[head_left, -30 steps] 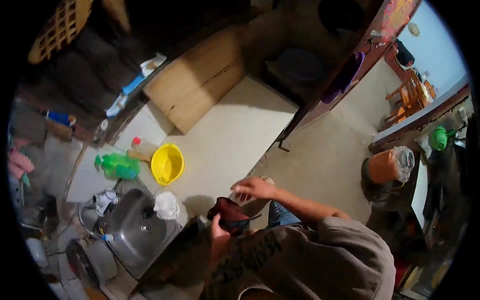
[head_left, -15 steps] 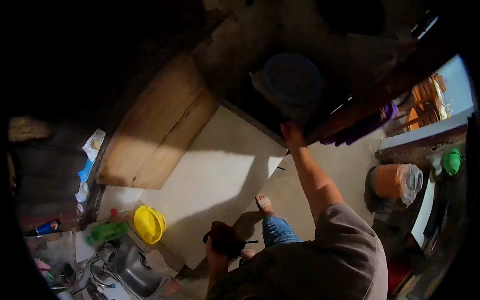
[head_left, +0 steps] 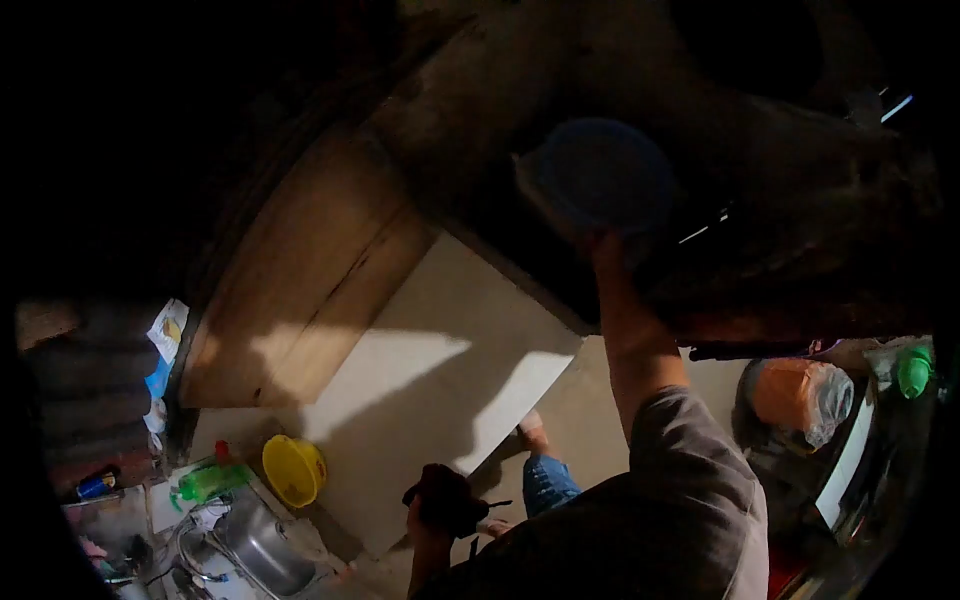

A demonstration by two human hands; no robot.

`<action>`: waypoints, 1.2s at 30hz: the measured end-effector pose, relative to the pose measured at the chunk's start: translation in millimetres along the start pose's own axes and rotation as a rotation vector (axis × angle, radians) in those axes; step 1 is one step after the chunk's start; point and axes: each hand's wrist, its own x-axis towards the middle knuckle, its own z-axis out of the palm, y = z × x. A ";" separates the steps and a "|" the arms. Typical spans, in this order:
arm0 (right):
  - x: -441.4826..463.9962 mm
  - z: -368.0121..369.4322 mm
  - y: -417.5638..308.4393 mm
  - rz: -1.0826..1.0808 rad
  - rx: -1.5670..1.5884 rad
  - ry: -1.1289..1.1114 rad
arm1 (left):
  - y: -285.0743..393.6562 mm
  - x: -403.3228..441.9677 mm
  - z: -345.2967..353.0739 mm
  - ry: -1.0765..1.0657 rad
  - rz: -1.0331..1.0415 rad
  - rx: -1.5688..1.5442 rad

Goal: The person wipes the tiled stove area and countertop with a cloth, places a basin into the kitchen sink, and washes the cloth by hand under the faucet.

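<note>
My right arm reaches into a dark recess, where my right hand (head_left: 607,248) touches the near edge of a round container with a bluish top (head_left: 605,172). Shadow hides its fingers, so their grip cannot be made out. Low in the view, my left hand (head_left: 424,525) is closed around a dark, soft-looking bundle (head_left: 450,497) like cloth, with a thin black strap or end sticking out to the right. The bundle's exact kind is unclear in the dim light.
A wooden panel (head_left: 300,290) and a pale board (head_left: 400,390) lie ahead. At lower left are a yellow basin (head_left: 293,470), a green bottle (head_left: 212,483) and a metal sink (head_left: 262,550). An orange bucket (head_left: 785,393) with plastic stands at right.
My right hand has reached further up, from below the round container to its near edge. The left hand still holds the dark bundle. The whole view has shifted slightly.
</note>
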 end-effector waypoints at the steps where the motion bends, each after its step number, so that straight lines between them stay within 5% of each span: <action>1: 10.1 -5.6 -0.5 0.011 0.062 -0.007 | -1.4 2.6 -5.6 -0.079 -0.010 -0.014; 6: -53.3 11.0 2.5 -0.185 0.030 0.076 | -4.0 -17.2 -27.9 -0.044 -0.021 -0.088; 9: -91.4 -26.2 23.6 -0.525 -0.533 -0.265 | -1.0 -34.5 -39.4 -0.155 -0.015 -0.098; 11: -184.5 1.8 0.9 -0.238 -0.059 -0.159 | 2.1 -55.2 -39.9 -0.038 -0.028 -0.190; 18: -223.8 29.3 -33.3 -0.091 -0.174 -0.082 | -10.7 -118.4 -116.2 -0.151 0.053 -0.240; 20: -249.8 34.8 -36.9 -0.208 -0.214 -0.171 | -20.0 -135.1 -141.8 -0.171 0.289 0.136; 23: -270.3 27.2 -27.6 -0.300 -0.303 -0.335 | -29.2 -141.0 -165.1 -0.098 0.080 -0.310; 28: -329.2 -4.7 18.7 -0.099 -0.422 -0.447 | -32.6 -141.5 -176.1 -0.149 0.110 -0.259; 34: -420.1 -65.4 54.1 0.116 -0.500 -0.579 | -12.0 -150.3 -129.5 -0.084 0.139 -0.135; 36: -448.9 -81.8 58.8 0.247 -0.516 -0.599 | -5.0 -147.3 -110.0 -0.149 0.296 0.416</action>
